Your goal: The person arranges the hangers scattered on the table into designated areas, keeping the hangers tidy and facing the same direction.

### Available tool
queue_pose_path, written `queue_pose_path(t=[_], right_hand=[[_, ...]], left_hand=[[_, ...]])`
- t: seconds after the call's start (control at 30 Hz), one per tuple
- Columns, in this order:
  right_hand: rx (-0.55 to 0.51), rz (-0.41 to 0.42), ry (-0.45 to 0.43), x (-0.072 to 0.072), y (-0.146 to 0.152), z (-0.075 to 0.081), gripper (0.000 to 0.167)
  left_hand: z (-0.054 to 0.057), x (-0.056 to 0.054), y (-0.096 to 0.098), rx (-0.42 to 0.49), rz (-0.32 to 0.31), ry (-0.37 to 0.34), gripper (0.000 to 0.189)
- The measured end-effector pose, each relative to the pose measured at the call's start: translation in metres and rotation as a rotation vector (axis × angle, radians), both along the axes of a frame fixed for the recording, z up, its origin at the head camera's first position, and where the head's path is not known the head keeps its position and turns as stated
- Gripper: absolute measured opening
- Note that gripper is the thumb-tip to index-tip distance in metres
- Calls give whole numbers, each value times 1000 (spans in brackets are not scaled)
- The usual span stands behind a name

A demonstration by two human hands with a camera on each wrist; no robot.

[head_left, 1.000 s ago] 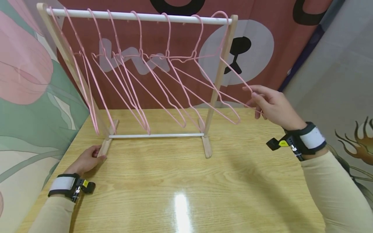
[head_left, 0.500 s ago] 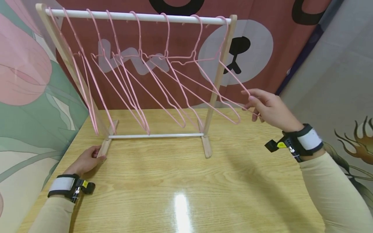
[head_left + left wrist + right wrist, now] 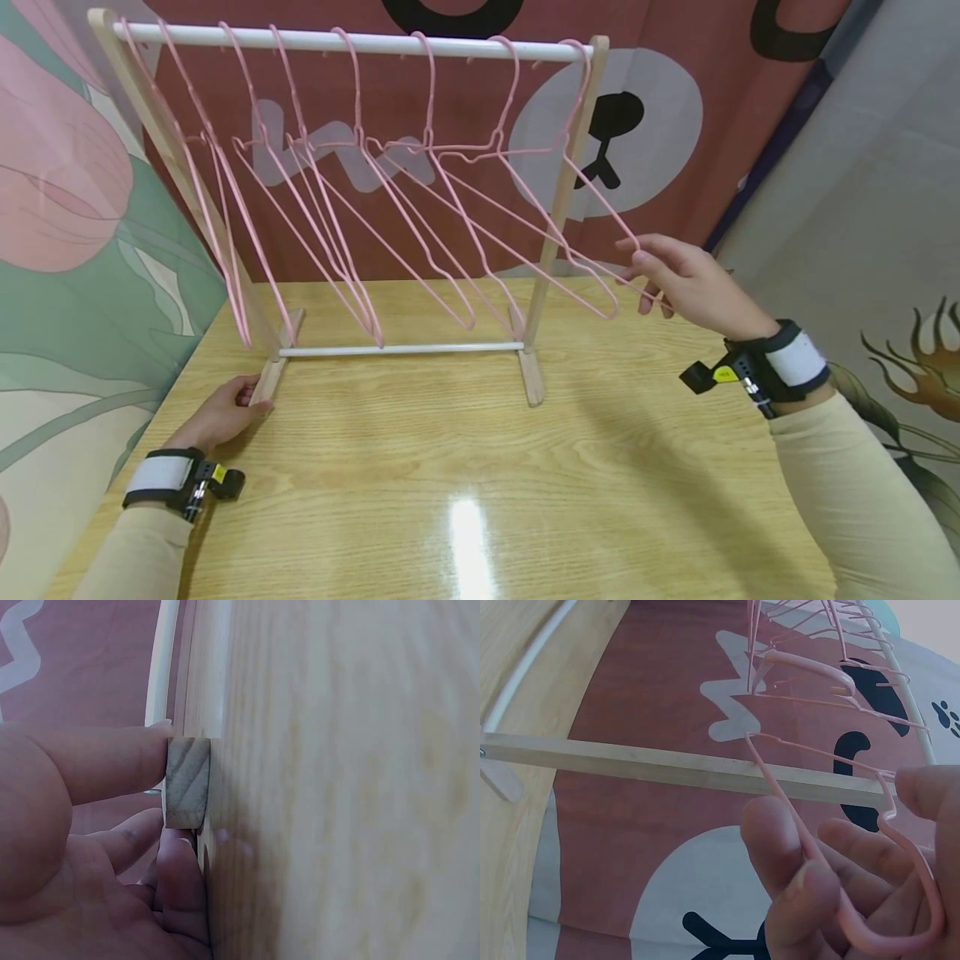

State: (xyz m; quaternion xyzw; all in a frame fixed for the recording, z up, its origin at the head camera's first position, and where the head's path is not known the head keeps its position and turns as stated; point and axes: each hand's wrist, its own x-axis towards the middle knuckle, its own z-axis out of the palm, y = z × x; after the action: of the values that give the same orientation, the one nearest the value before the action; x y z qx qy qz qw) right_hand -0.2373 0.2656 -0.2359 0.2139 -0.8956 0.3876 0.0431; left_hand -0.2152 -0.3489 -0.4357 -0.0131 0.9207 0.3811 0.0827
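Note:
A row of several pink wire hangers (image 3: 468, 221) hangs by the hooks on the white top rod (image 3: 311, 39) of a small wooden rack. My right hand (image 3: 686, 279) holds the shoulder end of the rightmost hanger (image 3: 885, 945), whose hook lies over the rod beside the right post (image 3: 564, 192). In the right wrist view the fingers are curled about the hanger's rounded end. At lower left my left hand (image 3: 221, 412) pinches the front end of the rack's left foot (image 3: 187, 784), thumb on one side and fingers on the other.
The rack stands on a wood-grain table (image 3: 420, 467), its right foot (image 3: 531, 379) at mid-table. A white lower rod (image 3: 405, 349) joins the feet. Behind hangs a red cloth (image 3: 465, 108) with a bear print, and a patterned cloth (image 3: 67, 208) runs along the left side.
The rightmost hanger's hook has dropped from above the rod down onto it. My right hand has shifted slightly left and down with the hanger. The left hand has stayed on the foot.

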Motion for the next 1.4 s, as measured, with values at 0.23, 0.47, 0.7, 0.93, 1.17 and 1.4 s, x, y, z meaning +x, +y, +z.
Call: queue_pose_path(t=[0.23, 0.47, 0.7, 0.93, 1.17, 1.4], right_hand=[[-7, 12, -14, 1, 0, 1, 40], [-27, 24, -27, 4, -1, 0, 41], [-35, 24, -42, 5, 1, -4, 42], [-21, 11, -50, 6, 5, -11, 45], [7, 31, -24, 7, 13, -21, 54], [-125, -4, -8, 13, 31, -54, 72]], left_hand=[[0, -2, 0, 8, 15, -22, 61], [-2, -3, 0, 12, 16, -21, 62], [-2, -2, -1, 4, 11, -13, 61], [-1, -1, -2, -2, 7, -13, 60], [-1, 1, 0, 3, 17, -10, 62], [-1, 1, 0, -3, 33, -14, 63]])
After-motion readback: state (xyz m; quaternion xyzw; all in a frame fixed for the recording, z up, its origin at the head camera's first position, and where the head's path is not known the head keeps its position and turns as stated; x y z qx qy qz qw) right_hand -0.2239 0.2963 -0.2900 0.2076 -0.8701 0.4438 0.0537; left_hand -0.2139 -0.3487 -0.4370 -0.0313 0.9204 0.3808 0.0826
